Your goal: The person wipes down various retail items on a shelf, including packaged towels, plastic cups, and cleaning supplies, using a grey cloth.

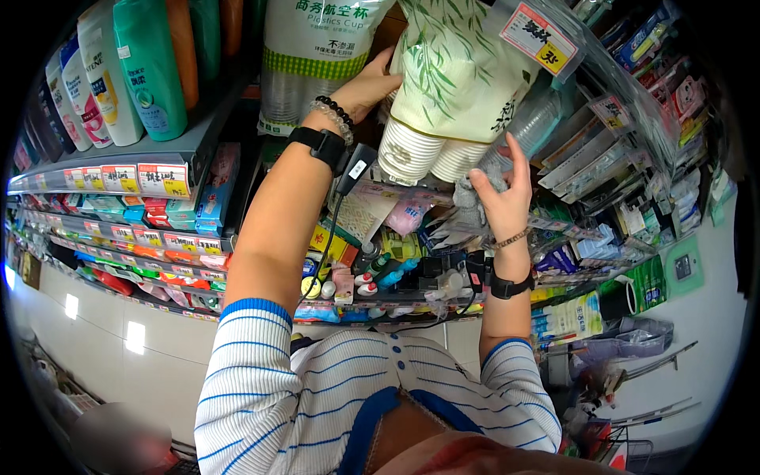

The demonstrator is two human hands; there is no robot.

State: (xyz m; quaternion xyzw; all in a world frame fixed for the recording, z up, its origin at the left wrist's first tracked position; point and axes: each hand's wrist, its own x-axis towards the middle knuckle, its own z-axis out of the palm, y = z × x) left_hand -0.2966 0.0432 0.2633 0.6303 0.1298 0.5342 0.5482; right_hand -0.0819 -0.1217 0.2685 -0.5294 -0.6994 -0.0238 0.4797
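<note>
A bag of paper cups (445, 77), pale green with a leaf print, stands upright before me at the top of the view; white stacked cups show through its lower part. My left hand (371, 86) reaches to the bag's left side, its fingers partly hidden behind it. Just below the bag's right lower corner is my right hand (504, 184), thumb and fingers apart, with a grey fuzzy item (472, 199) close behind it. Left of the bag stands a clear pack of plastic cups (314, 65) with a green checked band.
Shampoo bottles (151, 77) line a shelf at the left, over price tags (163, 178) and boxed goods. A price sign (539, 38) hangs at the bag's upper right. Packaged goods hang at the right. Small bottles (368, 285) crowd a lower shelf. A blurred person (122, 439) is at lower left.
</note>
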